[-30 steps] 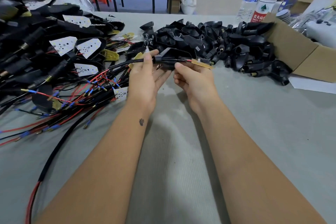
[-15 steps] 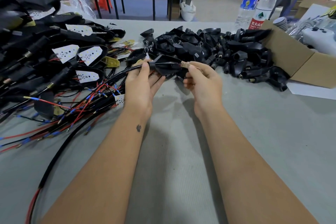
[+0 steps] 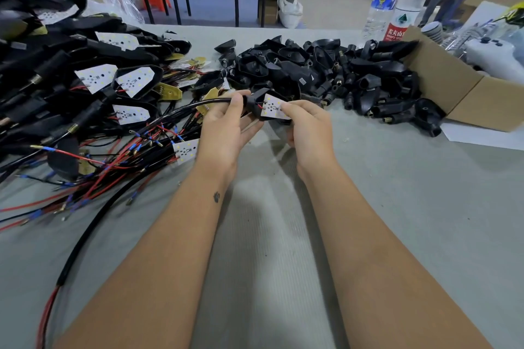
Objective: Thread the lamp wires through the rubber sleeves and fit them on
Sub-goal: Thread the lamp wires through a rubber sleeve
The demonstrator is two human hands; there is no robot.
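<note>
While the grey table (image 3: 397, 221) lies bare toward the person, its far half is crowded: finished lamps and tangled red and black wires (image 3: 85, 127) heap up on the left, loose rubber sleeves (image 3: 326, 71) are piled behind the hands, and a cardboard box (image 3: 465, 99) sits open at the right. Between them, just off the surface, the left hand (image 3: 226, 127) pinches the black cable (image 3: 198, 105) where it enters the rubber sleeve (image 3: 255, 103), thumb and fingers curled round it, while the right hand (image 3: 307, 125) grips the white LED board (image 3: 272, 109) with its fingertips. I'd keep the cable taut and ease the board squarely into the sleeve's mouth, minding the thin red lead. Open room lies toward the person, clear of both heaps.
</note>
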